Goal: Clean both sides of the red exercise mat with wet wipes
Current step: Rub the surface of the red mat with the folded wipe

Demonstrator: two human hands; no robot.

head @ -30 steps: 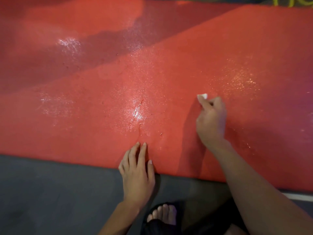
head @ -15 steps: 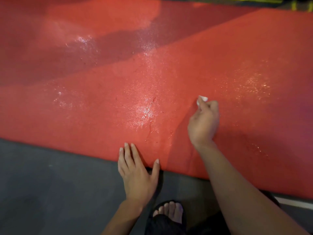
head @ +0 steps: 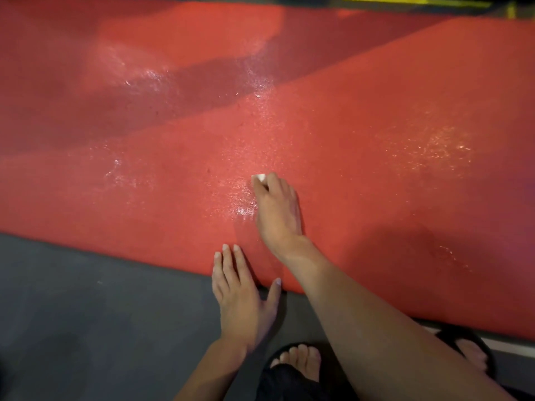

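Note:
The red exercise mat [head: 362, 175] lies flat across the floor and fills most of the view, with wet shiny patches on it. My right hand [head: 278, 211] presses a small white wet wipe [head: 259, 177] onto the mat near its middle; only a corner of the wipe shows past my fingertips. My left hand [head: 241, 299] lies flat and open, fingers on the mat's near edge and palm on the floor.
Dark grey floor [head: 86, 314] runs along the mat's near edge. My feet in black sandals [head: 298, 360] stand just below the hands. A yellow line [head: 414, 1] marks the floor beyond the mat's far edge.
My right hand has slid the wipe leftward across the mat, toward the glossy patch. My left hand has slipped back so more of it rests on the floor.

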